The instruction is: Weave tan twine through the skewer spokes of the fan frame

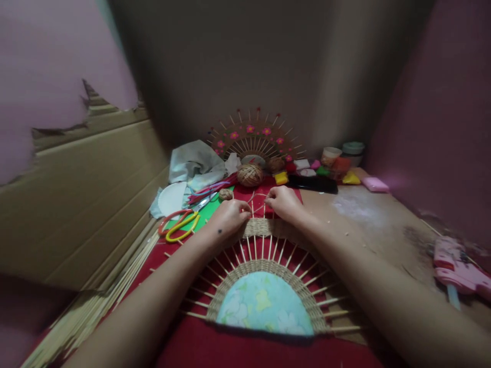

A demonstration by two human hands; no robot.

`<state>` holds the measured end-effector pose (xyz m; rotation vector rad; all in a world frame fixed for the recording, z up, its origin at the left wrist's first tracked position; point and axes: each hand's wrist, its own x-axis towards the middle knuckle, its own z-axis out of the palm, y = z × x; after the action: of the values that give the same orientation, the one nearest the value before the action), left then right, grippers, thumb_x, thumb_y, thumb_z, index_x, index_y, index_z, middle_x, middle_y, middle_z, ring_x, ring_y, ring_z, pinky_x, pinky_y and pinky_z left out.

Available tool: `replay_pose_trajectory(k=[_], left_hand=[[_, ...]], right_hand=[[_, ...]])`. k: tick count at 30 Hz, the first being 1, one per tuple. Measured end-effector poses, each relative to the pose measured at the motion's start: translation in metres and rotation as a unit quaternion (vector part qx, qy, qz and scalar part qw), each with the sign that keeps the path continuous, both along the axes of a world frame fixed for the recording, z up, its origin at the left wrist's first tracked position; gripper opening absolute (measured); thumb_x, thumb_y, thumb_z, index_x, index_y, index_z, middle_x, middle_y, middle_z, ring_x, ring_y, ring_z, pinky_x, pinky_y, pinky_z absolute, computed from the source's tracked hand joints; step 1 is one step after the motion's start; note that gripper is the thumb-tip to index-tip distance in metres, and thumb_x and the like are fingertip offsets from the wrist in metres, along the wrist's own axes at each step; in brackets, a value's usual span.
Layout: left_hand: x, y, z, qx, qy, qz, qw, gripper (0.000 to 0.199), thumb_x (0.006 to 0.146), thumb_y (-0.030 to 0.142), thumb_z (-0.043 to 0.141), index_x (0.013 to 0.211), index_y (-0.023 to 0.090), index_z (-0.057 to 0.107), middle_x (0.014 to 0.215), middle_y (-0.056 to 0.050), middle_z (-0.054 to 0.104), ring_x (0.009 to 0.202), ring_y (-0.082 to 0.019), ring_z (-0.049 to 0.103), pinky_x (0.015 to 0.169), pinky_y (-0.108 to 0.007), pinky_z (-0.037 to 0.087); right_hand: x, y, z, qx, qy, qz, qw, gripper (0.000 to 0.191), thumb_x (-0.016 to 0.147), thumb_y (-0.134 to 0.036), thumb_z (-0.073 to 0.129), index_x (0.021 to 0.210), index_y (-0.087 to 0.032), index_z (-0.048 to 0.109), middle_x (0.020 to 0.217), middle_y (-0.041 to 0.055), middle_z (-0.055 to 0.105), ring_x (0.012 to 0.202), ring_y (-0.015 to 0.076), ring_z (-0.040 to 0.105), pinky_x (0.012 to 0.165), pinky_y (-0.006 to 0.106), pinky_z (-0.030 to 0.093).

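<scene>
The left hand [230, 214] has its fingers pinched together on the far edge of a woven twine band [258, 228]; the right hand [283, 203] mirrors it just across, its fingertips closed on the same band and on the thin twine strand [258, 197] that runs up between the two hands; whether either grips a stick as well I cannot tell. The band crosses the bamboo sticks [268, 250] of a half-round fan frame [264, 286], which lies flat on a red cloth [215, 347] in front of the person; nearer the body the sticks fan out from a second woven ring around a pale blue flowered half-disc [264, 304].

The step in hand looks like weaving the outer band, passing twine over and under the sticks; by my reading the next pass calls for keeping the strand taut and pushing each turn snug against the row below, with the sticks held evenly spaced.

Beyond the hands sits a ball of twine [249, 175], apparently the source of the strand; behind it a finished fan with pink flowers [255, 138] leans against the wall. To the left lie scissors with orange and yellow handles [179, 225] on a green sheet, and a bundle of spare sticks [95, 301] along the cardboard; to the right, on the bare table [368, 225], a pink glue gun [456, 268] rests well apart.
</scene>
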<state>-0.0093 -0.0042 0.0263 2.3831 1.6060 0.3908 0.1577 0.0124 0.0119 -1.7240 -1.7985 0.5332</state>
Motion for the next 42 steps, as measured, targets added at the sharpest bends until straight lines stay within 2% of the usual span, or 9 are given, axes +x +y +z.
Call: replay_pose_trajectory(k=[5, 14, 21, 26, 31, 34, 37, 39, 42], left_hand=[[0.005, 0.002, -0.004, 0.021, 0.066, 0.002, 0.998, 0.03, 0.079, 0.036, 0.047, 0.076, 0.018, 0.071, 0.075, -0.009, 0.069, 0.068, -0.019, 0.059, 0.062, -0.026, 0.038], [0.002, 0.003, -0.013, 0.017, 0.074, 0.023, 0.997, 0.028, 0.078, 0.036, 0.048, 0.077, 0.021, 0.072, 0.074, -0.008, 0.069, 0.067, -0.018, 0.059, 0.058, -0.025, 0.035], [0.002, 0.002, -0.013, 0.022, 0.063, 0.02, 0.998, 0.029, 0.078, 0.036, 0.047, 0.078, 0.021, 0.072, 0.074, -0.007, 0.069, 0.067, -0.019, 0.06, 0.059, -0.026, 0.037], [0.0, 0.003, -0.015, 0.029, 0.057, 0.013, 0.998, 0.029, 0.078, 0.033, 0.047, 0.08, 0.021, 0.072, 0.076, -0.008, 0.07, 0.069, -0.019, 0.06, 0.061, -0.027, 0.038], [-0.001, 0.004, -0.017, 0.03, 0.061, 0.002, 0.998, 0.028, 0.077, 0.033, 0.047, 0.082, 0.022, 0.072, 0.078, -0.007, 0.07, 0.071, -0.02, 0.061, 0.062, -0.027, 0.038], [-0.002, 0.004, -0.018, 0.034, 0.06, -0.004, 0.998, 0.028, 0.078, 0.033, 0.047, 0.083, 0.022, 0.072, 0.078, -0.007, 0.07, 0.071, -0.02, 0.06, 0.062, -0.026, 0.038], [-0.003, 0.004, -0.02, 0.033, 0.057, -0.006, 0.998, 0.029, 0.078, 0.033, 0.046, 0.082, 0.021, 0.072, 0.076, -0.007, 0.07, 0.068, -0.019, 0.059, 0.06, -0.027, 0.036], [-0.004, 0.004, -0.02, 0.031, 0.054, -0.012, 0.998, 0.028, 0.078, 0.033, 0.046, 0.08, 0.02, 0.072, 0.074, -0.007, 0.069, 0.066, -0.019, 0.059, 0.059, -0.026, 0.035], [-0.004, 0.004, -0.021, 0.031, 0.042, -0.027, 0.998, 0.027, 0.078, 0.031, 0.047, 0.077, 0.02, 0.071, 0.073, -0.005, 0.069, 0.066, -0.017, 0.058, 0.059, -0.025, 0.035]], right_hand=[[0.004, 0.01, -0.007, 0.035, -0.093, -0.008, 0.995, 0.017, 0.077, -0.029, 0.054, 0.082, -0.02, 0.068, 0.087, 0.0069, 0.068, 0.084, 0.0174, 0.06, 0.071, 0.024, 0.04], [0.006, 0.028, -0.015, 0.008, -0.117, -0.007, 0.993, 0.019, 0.074, -0.027, 0.057, 0.087, -0.02, 0.069, 0.088, 0.0089, 0.068, 0.086, 0.0191, 0.06, 0.069, 0.025, 0.041], [0.006, 0.04, -0.019, -0.009, -0.107, -0.002, 0.994, 0.018, 0.072, -0.031, 0.061, 0.085, -0.02, 0.069, 0.083, 0.0052, 0.068, 0.075, 0.0139, 0.061, 0.061, 0.021, 0.041], [0.007, 0.04, -0.017, -0.012, -0.126, -0.006, 0.992, 0.015, 0.065, -0.027, 0.066, 0.077, -0.018, 0.068, 0.08, 0.007, 0.067, 0.073, 0.0167, 0.06, 0.059, 0.023, 0.04], [0.01, 0.032, -0.004, 0.004, -0.142, -0.008, 0.99, 0.012, 0.065, -0.024, 0.062, 0.072, -0.016, 0.066, 0.075, 0.0091, 0.065, 0.072, 0.0193, 0.059, 0.057, 0.025, 0.038], [0.013, 0.02, 0.005, 0.018, -0.149, 0.03, 0.988, 0.003, 0.063, -0.017, 0.06, 0.065, -0.017, 0.063, 0.067, 0.0052, 0.063, 0.067, 0.0162, 0.056, 0.055, 0.024, 0.035], [0.019, 0.002, 0.014, 0.015, -0.13, 0.132, 0.983, 0.007, 0.061, -0.011, 0.059, 0.057, -0.016, 0.057, 0.056, 0.0005, 0.056, 0.056, 0.0118, 0.05, 0.049, 0.022, 0.031], [0.024, -0.009, 0.018, -0.016, -0.073, 0.188, 0.979, 0.009, 0.061, -0.011, 0.059, 0.056, -0.016, 0.054, 0.053, -0.0017, 0.053, 0.052, 0.0097, 0.046, 0.046, 0.021, 0.031], [0.031, -0.022, 0.018, -0.06, 0.035, 0.211, 0.975, 0.009, 0.062, -0.013, 0.059, 0.059, -0.016, 0.053, 0.055, -0.0021, 0.054, 0.051, 0.0092, 0.047, 0.046, 0.02, 0.033]])
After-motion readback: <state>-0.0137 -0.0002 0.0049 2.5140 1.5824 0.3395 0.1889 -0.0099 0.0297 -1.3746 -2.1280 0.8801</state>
